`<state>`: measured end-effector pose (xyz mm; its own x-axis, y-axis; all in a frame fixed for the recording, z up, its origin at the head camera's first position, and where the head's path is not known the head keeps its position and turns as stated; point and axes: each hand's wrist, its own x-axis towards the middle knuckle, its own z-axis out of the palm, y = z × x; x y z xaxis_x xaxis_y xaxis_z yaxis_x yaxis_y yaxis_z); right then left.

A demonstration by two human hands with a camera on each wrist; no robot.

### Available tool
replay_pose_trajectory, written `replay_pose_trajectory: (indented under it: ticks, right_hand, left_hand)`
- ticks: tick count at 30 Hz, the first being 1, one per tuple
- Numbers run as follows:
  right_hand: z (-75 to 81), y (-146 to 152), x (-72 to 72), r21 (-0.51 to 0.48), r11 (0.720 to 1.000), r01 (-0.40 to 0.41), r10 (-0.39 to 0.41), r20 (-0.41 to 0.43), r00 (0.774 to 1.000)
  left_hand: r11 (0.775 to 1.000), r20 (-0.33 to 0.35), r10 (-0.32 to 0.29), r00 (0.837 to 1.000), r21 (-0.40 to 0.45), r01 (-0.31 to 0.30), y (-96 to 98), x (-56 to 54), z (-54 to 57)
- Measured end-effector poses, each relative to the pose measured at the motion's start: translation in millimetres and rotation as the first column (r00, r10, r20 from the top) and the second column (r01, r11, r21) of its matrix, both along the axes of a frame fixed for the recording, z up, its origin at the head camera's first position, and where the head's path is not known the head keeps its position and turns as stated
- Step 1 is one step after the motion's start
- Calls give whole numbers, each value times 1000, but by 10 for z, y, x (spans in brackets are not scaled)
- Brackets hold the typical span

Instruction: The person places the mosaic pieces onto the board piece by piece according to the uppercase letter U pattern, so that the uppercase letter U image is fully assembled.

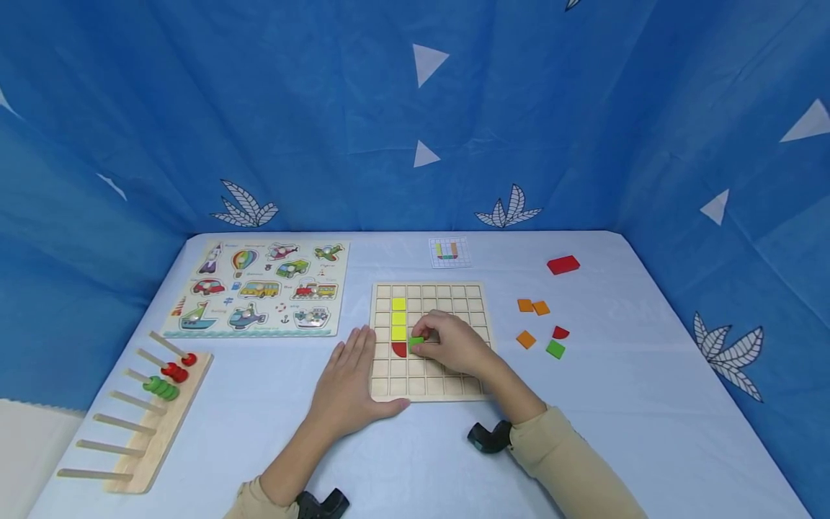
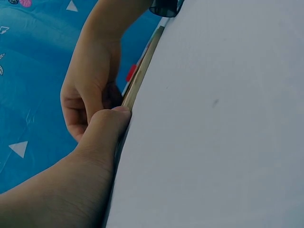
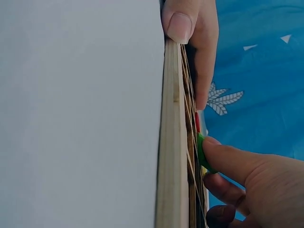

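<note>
My right hand (image 1: 454,342) pinches a green square tile (image 1: 416,344) between thumb and fingers over the wooden grid board (image 1: 428,389). The tile looks tilted in the right wrist view, close to the board's cells. Directly left of it, a red quarter-round tile (image 1: 399,349) lies in a cell. Above that one, yellow square tiles (image 1: 398,318) fill a column of cells. My left hand (image 1: 346,386) rests flat along the board's left side, fingers straight, its thumb (image 2: 118,110) against the near edge. The right hand covers some of the board's cells.
Right of the board lie orange tiles (image 1: 526,339), a red quarter-round (image 1: 560,332), a green square (image 1: 555,349) and a red block (image 1: 563,264). A pattern card (image 1: 449,252) lies behind the board. Leftward are a vehicle puzzle (image 1: 259,288) and a peg stand with beads (image 1: 162,432).
</note>
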<state>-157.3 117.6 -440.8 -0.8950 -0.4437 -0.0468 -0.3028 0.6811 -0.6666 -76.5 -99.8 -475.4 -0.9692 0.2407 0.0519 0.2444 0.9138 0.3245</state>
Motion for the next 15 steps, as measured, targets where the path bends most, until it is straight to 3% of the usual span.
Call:
replay_pose_trajectory:
  ticks: [15]
  right_hand:
    - [36, 39, 33, 44, 996, -84, 85, -30, 996]
  left_hand:
    - [1000, 15, 4, 1000, 6, -4, 8, 6, 10]
